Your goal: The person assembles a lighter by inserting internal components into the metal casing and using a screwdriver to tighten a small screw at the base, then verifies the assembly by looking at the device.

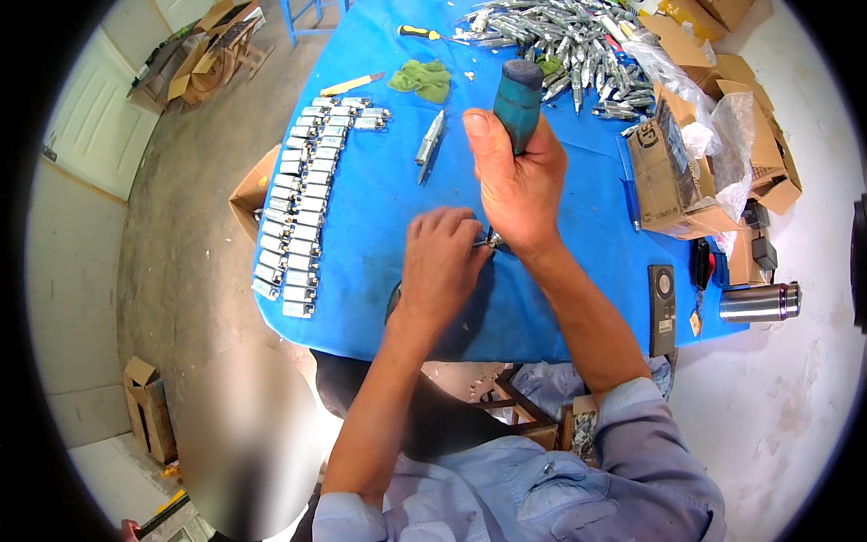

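My right hand (522,185) is wrapped round the thick teal handle of a screwdriver (517,113), held upright above the table with its dark butt end up. The hand hides its shaft. Below and to the left, my left hand (442,257) rests low over the blue cloth, fingers curled and pinching a small metal part (492,240) whose end shows by the fingertips. Most of that part is covered by my hands. Beyond them, a slim silver metal module (430,140) lies on the cloth.
Silver modules (302,217) stand in neat rows at left; a large loose heap (569,45) lies far right. Around are a green rag (421,81), yellow utility knife (352,84), yellow-black screwdriver (424,33), cardboard box (664,172), grey handheld device (662,312) and steel flask (760,303).
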{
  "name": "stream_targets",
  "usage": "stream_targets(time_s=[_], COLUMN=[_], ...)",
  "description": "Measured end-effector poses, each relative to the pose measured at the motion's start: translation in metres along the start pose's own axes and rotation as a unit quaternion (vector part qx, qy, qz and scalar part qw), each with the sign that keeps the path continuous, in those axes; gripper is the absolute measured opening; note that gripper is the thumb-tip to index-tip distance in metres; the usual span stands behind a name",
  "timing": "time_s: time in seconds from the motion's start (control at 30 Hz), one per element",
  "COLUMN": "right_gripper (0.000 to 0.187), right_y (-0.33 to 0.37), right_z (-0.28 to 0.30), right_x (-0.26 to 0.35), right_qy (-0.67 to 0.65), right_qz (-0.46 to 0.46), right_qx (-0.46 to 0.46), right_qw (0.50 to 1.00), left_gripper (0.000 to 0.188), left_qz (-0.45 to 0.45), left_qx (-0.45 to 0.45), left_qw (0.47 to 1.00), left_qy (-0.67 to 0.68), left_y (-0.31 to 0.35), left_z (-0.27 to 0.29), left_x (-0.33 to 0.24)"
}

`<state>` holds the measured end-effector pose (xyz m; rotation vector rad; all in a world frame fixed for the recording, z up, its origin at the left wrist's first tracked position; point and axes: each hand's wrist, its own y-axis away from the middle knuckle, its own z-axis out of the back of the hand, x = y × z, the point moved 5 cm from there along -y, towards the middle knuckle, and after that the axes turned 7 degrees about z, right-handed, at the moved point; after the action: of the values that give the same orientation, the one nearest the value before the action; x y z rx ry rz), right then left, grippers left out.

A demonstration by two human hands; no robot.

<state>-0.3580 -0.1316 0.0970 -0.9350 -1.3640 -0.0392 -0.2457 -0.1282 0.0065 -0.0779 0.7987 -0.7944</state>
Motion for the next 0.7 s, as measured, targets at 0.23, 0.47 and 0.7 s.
stream_targets(time_s=[0.23,0.47,0.7], right_gripper=[0.021,0.024,0.030], right_y=[-0.001,-0.002,0.003], right_z=[-0.002,-0.011,-0.012], right_x=[-0.002,0.006,-0.006], right_qy=[-0.005,0.059,0.065], right_qz=[0.000,0.026,0.029], right_qx=[0.006,0.046,0.088], right_qw=[1.000,0.997,0.994], left_gripper=[0.052,0.064,0.065], left_qz=[0.037,0.130,0.159], left_qx=[-0.018,-0.024,-0.004], left_qw=[0.997,0.983,0.982], left_qy=[-0.070,-0.127,-0.107], left_y=[0.026,0.086,0.082], left_z=[0.034,0.065,0.062], left_x=[-0.006,0.000,0.001])
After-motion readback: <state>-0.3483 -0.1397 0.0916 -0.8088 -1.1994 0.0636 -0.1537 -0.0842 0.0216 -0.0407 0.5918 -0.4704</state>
